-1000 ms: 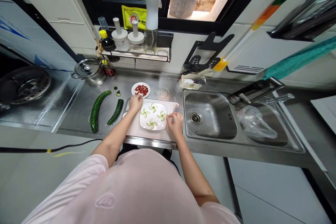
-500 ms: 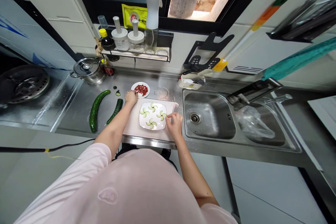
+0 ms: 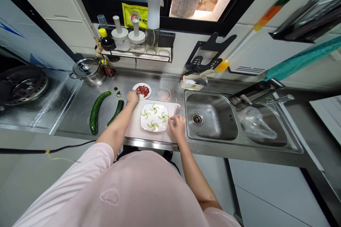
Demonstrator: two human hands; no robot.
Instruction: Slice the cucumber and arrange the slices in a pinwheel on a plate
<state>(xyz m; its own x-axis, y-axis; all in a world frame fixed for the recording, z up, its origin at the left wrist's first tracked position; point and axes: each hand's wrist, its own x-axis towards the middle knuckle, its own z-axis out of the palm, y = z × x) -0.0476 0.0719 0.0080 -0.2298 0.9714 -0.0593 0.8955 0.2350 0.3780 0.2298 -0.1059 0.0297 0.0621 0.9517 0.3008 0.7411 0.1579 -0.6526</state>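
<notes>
My left hand (image 3: 132, 96) pinches at the small dish of red bits (image 3: 142, 90) near the counter's back edge; my right hand (image 3: 177, 126), loosely curled, rests at the square plate's (image 3: 146, 124) right edge.

The left hand (image 3: 132, 96) reaches to the small round dish of red bits (image 3: 142, 90), fingertips at its near rim. The right hand (image 3: 177, 124) rests at the right edge of the square white plate (image 3: 155, 117), which carries four pinwheels of cucumber slices and sits on a pale cutting board (image 3: 144, 133). Two cucumbers (image 3: 96, 111) lie to the left, the sink (image 3: 210, 120) to the right.
</notes>
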